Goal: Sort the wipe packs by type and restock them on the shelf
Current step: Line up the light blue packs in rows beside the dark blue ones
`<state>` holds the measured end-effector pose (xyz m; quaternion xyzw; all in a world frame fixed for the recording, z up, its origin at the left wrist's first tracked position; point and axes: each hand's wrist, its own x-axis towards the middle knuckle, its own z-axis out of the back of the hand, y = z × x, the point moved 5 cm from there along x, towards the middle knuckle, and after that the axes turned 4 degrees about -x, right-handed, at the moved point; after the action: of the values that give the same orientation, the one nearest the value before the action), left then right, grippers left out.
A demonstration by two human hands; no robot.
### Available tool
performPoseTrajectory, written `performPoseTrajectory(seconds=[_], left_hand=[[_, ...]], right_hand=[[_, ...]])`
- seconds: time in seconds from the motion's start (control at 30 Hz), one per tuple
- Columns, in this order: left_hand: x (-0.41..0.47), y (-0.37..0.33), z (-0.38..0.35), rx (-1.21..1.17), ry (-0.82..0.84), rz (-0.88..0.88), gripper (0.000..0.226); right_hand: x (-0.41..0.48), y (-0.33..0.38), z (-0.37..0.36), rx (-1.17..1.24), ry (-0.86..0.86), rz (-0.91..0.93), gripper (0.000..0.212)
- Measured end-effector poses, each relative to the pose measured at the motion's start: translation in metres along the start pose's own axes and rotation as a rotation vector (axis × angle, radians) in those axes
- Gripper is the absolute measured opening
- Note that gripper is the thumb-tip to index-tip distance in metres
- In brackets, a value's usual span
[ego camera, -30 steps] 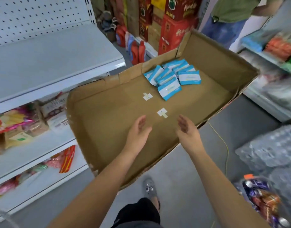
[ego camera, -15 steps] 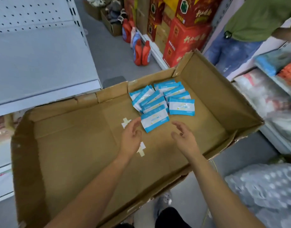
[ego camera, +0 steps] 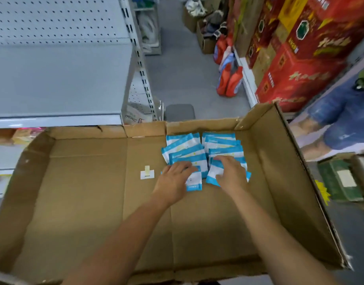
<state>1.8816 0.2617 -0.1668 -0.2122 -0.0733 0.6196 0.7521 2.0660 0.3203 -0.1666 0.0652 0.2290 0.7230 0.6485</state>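
Observation:
Several blue-and-white wipe packs (ego camera: 218,145) lie in a loose heap at the far right of a big shallow cardboard box (ego camera: 78,198). My left hand (ego camera: 173,182) lies on the nearest left pack (ego camera: 194,179), fingers curled over its top edge. My right hand (ego camera: 231,174) grips the nearest right pack (ego camera: 213,173), thumb on its front and fingers over its far edge. The grey shelf (ego camera: 57,79) at the upper left is bare on its top board.
Red cartons (ego camera: 296,58) and detergent bottles (ego camera: 228,79) line the aisle on the right. Another person's legs (ego camera: 337,120) stand beyond the box's right wall. A green box (ego camera: 341,182) sits on the floor at the right. Small tape pieces (ego camera: 147,173) stick to the box floor.
Both hands reached forward across the box floor and came down on the two nearest wipe packs. The view swung so the box now lies square in front of me.

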Motion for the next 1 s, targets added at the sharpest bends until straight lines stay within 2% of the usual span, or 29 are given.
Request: performPoseTrajectory(seconds=[0.07, 0.17, 0.27, 0.33, 0.43, 0.5, 0.63, 0.7, 0.87, 1.0], left_hand=[[-0.003, -0.004, 0.000, 0.093, -0.055, 0.029, 0.067], [-0.001, 0.001, 0.000, 0.100, -0.034, 0.179, 0.078], [0.001, 0.016, 0.006, -0.189, 0.067, 0.392, 0.059], [-0.005, 0.026, 0.012, -0.352, 0.072, 0.470, 0.048], [-0.027, 0.044, 0.016, -0.631, 0.037, 0.632, 0.054], [-0.045, 0.057, 0.020, -0.823, -0.024, 0.724, 0.061], [-0.082, 0.070, 0.036, -1.039, -0.165, 0.791, 0.036], [-0.101, 0.075, 0.050, -1.095, -0.277, 0.807, 0.032], [-0.163, 0.106, 0.080, -1.320, -0.515, 0.831, 0.045], [-0.224, 0.140, 0.111, -1.409, -0.628, 0.789, 0.033]], right_hand=[[0.001, -0.003, -0.002, -0.143, 0.035, 0.013, 0.060], [0.003, -0.010, -0.002, -0.097, 0.110, -0.042, 0.063], [0.005, -0.020, -0.001, 0.055, 0.272, -0.131, 0.052], [0.005, -0.025, 0.003, 0.052, 0.437, -0.134, 0.041], [-0.001, -0.024, 0.012, 0.019, 0.718, -0.136, 0.022], [-0.003, -0.021, 0.016, 0.090, 0.792, -0.147, 0.020], [-0.007, 0.004, 0.017, 0.406, 0.809, -0.180, 0.032], [-0.015, 0.028, 0.020, 0.552, 0.801, -0.152, 0.036], [-0.035, 0.099, 0.004, 0.681, 0.784, -0.071, 0.028], [-0.049, 0.164, -0.014, 0.719, 0.656, -0.047, 0.017]])
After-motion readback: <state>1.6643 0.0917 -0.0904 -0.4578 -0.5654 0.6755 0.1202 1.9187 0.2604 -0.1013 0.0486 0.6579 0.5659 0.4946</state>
